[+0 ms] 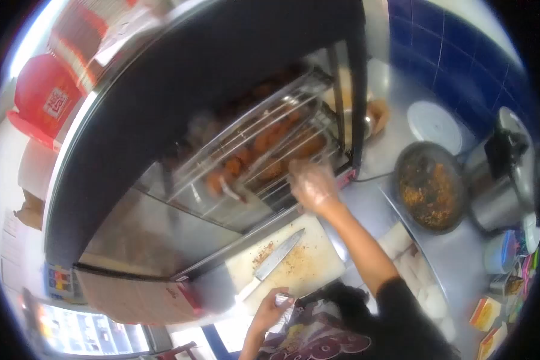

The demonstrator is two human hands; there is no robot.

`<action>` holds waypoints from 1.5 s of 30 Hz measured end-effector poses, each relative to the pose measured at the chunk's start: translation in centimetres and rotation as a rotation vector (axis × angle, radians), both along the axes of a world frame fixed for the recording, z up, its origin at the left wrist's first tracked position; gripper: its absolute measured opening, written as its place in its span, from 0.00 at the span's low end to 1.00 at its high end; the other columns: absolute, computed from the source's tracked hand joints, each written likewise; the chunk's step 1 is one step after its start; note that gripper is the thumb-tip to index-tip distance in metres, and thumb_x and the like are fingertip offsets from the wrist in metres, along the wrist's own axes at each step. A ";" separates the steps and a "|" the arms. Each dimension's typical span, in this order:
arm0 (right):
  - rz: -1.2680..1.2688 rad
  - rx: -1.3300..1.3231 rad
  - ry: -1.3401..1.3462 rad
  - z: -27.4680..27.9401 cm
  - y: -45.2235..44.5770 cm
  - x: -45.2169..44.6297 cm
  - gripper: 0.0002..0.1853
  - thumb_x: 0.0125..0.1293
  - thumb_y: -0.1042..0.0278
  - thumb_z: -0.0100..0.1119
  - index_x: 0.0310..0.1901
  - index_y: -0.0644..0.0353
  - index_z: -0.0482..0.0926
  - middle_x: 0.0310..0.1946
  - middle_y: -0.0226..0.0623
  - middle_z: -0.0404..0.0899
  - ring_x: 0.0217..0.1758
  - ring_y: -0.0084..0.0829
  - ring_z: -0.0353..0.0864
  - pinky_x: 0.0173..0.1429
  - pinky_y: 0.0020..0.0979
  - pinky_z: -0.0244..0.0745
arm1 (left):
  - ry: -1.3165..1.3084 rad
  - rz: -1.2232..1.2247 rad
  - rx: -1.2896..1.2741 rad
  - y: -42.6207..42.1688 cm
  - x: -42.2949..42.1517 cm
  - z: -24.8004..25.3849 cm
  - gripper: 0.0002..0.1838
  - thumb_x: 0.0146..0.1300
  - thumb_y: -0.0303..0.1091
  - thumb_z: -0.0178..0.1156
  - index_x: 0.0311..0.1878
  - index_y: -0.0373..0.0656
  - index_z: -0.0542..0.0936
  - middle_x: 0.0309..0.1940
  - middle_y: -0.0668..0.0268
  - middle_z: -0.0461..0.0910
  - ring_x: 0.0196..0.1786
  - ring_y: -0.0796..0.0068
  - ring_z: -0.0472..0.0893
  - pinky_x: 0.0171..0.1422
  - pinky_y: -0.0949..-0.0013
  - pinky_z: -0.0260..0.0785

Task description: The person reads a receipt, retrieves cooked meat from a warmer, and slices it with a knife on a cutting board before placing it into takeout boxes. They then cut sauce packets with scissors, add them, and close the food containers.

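Observation:
My right hand (314, 187), in a clear plastic glove, reaches into the opening of a dark-framed food display case (144, 129). Its fingers are blurred beside the wire rack (270, 126), and whether they grip anything does not show. On the rack's levels lie orange-brown pieces of fried food (273, 141). Low in the view, close to the dark printed shirt, my left hand (272, 311) is closed around a small whitish thing that I cannot make out. Between the hands, a knife (280, 255) with a pale handle rests on a crumb-strewn cutting board (312, 255).
A dark pan (431, 186) with orange-brown food bits stands at the right, near a round white lid (435, 127) and a metal pot (501, 201). Red boxes (48, 90) sit at the far left. Brown paper (138, 294) lies along the case's lower left.

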State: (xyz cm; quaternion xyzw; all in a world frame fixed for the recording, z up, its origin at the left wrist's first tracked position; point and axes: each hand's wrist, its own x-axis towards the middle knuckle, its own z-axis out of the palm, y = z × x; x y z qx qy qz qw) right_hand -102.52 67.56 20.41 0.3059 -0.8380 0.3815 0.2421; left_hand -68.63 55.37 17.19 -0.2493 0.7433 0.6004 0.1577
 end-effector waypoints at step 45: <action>0.288 -0.019 -0.655 1.3 6.9 3.2 0.34 0.67 0.55 0.66 0.67 0.67 0.69 0.48 0.47 0.86 0.54 0.40 0.84 0.62 0.35 0.77 | 0.568 -0.486 0.074 0.1 -15.3 -1.4 0.14 0.76 0.37 0.56 0.56 0.39 0.80 0.56 0.59 0.77 0.53 0.72 0.77 0.57 0.66 0.70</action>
